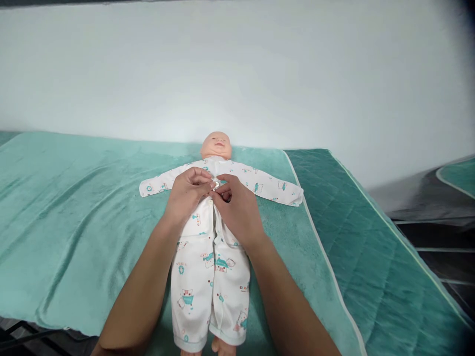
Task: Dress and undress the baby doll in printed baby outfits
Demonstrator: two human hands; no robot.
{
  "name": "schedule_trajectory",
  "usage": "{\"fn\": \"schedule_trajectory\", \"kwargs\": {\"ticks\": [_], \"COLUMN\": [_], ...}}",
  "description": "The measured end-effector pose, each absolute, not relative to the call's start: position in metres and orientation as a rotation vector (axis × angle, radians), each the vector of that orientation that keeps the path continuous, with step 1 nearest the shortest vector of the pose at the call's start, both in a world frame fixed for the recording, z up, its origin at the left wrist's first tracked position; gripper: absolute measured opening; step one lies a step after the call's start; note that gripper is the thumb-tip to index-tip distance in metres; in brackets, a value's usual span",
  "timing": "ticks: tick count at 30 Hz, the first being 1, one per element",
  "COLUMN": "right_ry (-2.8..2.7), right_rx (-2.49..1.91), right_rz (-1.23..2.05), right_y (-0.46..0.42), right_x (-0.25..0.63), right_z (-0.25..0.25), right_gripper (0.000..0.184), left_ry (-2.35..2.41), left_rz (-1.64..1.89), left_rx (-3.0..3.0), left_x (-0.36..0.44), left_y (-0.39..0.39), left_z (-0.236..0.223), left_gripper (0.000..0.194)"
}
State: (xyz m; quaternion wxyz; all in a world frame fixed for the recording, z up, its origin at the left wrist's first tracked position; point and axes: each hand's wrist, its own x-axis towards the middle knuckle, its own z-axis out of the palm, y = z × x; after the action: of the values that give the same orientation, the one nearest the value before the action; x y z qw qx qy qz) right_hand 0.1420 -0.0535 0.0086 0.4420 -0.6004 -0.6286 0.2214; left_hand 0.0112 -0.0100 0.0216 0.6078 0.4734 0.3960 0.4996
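A baby doll [216,144] lies on its back on a teal blanket [74,222], head toward the wall, arms spread. It wears a white printed romper [211,277]. My left hand [187,194] and my right hand [237,205] meet over the doll's chest. Both pinch the romper's front edges near the collar, fingers pressed together around a small metal snap [215,184]. The doll's bare feet show at the bottom edge.
The blanket covers a teal quilted mattress [371,257] that runs along a white wall [237,69]. The mattress edge drops off at the right, where dark flooring and another teal pad [458,175] show.
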Motion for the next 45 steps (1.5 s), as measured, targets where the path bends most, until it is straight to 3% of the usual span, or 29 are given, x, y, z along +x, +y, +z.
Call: {"fn": "schedule_trajectory", "kwargs": {"ticks": [4,15,22,24,30,40,45], "right_ry": [-1.621,-1.586,-1.777,-1.825,-1.897,-1.452,-1.382], "right_rx": [-1.484,-1.391,-1.619,-1.701,-1.684,-1.298,-1.277], "right_rz": [0.405,0.516,0.293,0.291,0.487,1.087,1.177], "right_y": [-0.056,-0.063,-0.085,-0.089,-0.092,-0.088,-0.083], "right_x": [0.14,0.15,0.15,0.151,0.159,0.156,0.151], "right_z": [0.005,0.002,0.014,0.018,0.027,0.025,0.019], "right_gripper": [0.025,0.033,0.011,0.016,0.032,0.035,0.035], "left_ry": [0.909,1.053,1.005,0.988,0.94,0.771,0.703], "left_rz": [1.147,1.017,0.823,0.73,0.579,0.577,0.59], "left_rx": [1.099,1.46,1.572,1.654,1.804,1.64,1.531], "left_x": [0.008,0.0,-0.019,-0.025,-0.03,-0.032,-0.034], "left_y": [-0.009,-0.009,-0.013,-0.016,-0.017,-0.017,-0.013], "left_z": [0.02,0.021,0.034,0.038,0.042,0.042,0.04], "left_gripper": [0.032,0.015,0.019,0.019,0.013,0.017,0.019]}}
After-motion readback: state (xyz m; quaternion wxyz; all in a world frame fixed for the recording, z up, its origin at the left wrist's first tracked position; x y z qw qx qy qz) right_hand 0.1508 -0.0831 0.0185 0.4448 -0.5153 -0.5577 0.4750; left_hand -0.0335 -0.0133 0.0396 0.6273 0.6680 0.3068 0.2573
